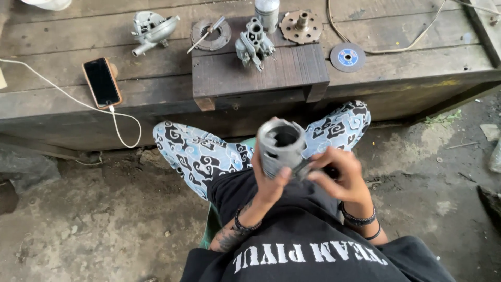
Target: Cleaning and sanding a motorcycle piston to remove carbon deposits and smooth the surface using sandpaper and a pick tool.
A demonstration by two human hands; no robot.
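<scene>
Dirt floor, wooden bench far | metal cylinder over lap, near centre | left hand clamped round its base | right hand closed on dark side stub | looks heavy, rigid, greasy: grip low on wall

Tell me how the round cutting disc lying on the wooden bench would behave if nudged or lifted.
The cutting disc lies flat on the bench, so a nudge would probably slide it, not roll it. It looks thin, so likely light and awkward to pick up off the boards. Such thin discs tend to be brittle; bending might crack it.
</scene>
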